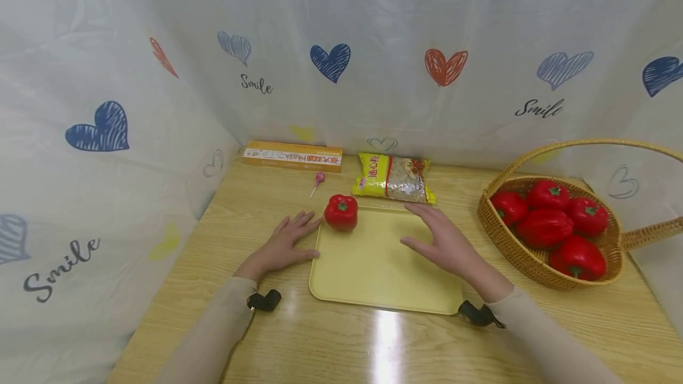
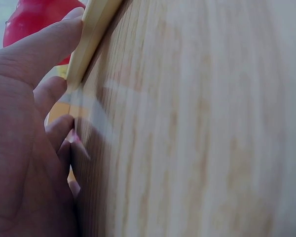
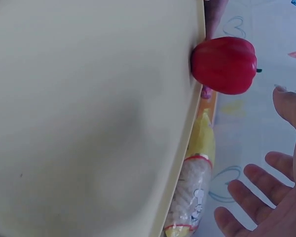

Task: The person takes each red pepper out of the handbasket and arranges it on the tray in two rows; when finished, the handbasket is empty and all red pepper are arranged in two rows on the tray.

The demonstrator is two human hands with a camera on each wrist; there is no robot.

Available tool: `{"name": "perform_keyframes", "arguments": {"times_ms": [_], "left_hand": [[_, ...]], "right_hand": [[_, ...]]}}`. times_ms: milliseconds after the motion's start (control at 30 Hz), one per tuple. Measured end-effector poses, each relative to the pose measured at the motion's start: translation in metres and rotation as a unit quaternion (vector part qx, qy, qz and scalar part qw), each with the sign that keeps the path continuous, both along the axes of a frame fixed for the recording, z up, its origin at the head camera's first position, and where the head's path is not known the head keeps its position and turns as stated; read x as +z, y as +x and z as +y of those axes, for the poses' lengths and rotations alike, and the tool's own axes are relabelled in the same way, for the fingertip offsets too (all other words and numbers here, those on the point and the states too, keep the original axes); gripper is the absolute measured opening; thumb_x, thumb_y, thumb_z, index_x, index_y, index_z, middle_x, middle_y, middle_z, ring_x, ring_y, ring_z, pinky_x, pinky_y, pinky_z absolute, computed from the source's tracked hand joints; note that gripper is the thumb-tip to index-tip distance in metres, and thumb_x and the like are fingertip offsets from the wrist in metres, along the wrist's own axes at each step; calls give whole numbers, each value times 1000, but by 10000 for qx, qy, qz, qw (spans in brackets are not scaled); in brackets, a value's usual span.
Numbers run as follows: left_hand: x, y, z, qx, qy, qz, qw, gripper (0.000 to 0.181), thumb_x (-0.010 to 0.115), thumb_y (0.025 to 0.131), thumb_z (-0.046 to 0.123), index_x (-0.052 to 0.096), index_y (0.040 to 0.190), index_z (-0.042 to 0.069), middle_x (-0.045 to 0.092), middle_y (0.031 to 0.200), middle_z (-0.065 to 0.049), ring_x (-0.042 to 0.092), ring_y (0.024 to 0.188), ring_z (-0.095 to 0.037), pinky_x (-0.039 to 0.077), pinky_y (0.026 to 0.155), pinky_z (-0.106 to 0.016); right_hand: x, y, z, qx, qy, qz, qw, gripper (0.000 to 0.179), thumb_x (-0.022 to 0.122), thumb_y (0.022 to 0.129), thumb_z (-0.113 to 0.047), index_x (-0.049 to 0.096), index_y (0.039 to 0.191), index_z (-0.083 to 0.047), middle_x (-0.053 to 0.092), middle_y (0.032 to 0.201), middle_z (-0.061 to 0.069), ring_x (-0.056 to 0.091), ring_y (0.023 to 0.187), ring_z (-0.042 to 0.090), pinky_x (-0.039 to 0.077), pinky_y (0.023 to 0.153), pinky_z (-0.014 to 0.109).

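Note:
A red bell pepper (image 1: 341, 213) stands upright in the far left corner of a pale yellow tray (image 1: 389, 265). My left hand (image 1: 285, 243) rests at the tray's left edge, fingers spread, thumb and fingertips right at the rim in the left wrist view. Above the right part of the tray hangs my right hand (image 1: 445, 242), its fingers extended, thumb apart and nothing held. The right wrist view shows the pepper (image 3: 224, 65) beyond the bare tray surface (image 3: 89, 98), with the right fingers (image 3: 251, 192) off to the side.
A wicker basket (image 1: 496, 248) with several red peppers (image 1: 544, 228) stands at the right, its handle arching up. Behind the tray lie a yellow bag of pasta (image 1: 395, 178), a lollipop (image 1: 318, 179) and a long orange pasta box (image 1: 292, 156). A heart-patterned curtain (image 1: 384, 16) encloses the table.

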State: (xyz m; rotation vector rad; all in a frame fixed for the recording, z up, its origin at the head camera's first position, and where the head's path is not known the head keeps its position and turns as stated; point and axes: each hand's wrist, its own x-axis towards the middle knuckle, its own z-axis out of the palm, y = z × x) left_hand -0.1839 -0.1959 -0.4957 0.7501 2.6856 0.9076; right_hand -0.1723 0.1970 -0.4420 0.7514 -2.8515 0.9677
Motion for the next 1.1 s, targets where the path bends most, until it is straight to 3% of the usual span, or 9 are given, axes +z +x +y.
{"name": "perform_keyframes", "arguments": {"times_ms": [833, 1100], "left_hand": [[-1, 0, 0, -22, -11, 61, 10000, 80, 71, 93, 45, 36, 160, 19, 23, 168, -11, 10, 156, -33, -3, 125, -54], [-1, 0, 1, -7, 7, 57, 10000, 80, 71, 93, 46, 36, 160, 18, 23, 168, -11, 9, 156, -33, -3, 125, -54]], "right_hand": [[18, 16, 59, -502, 303, 160, 9982, 71, 75, 94, -35, 47, 150, -4, 49, 148, 23, 41, 136, 47, 37, 105, 70], [25, 18, 76, -584, 410, 510, 9961, 70, 81, 88, -26, 50, 146, -1, 52, 144, 26, 43, 133, 48, 39, 102, 70]]}}
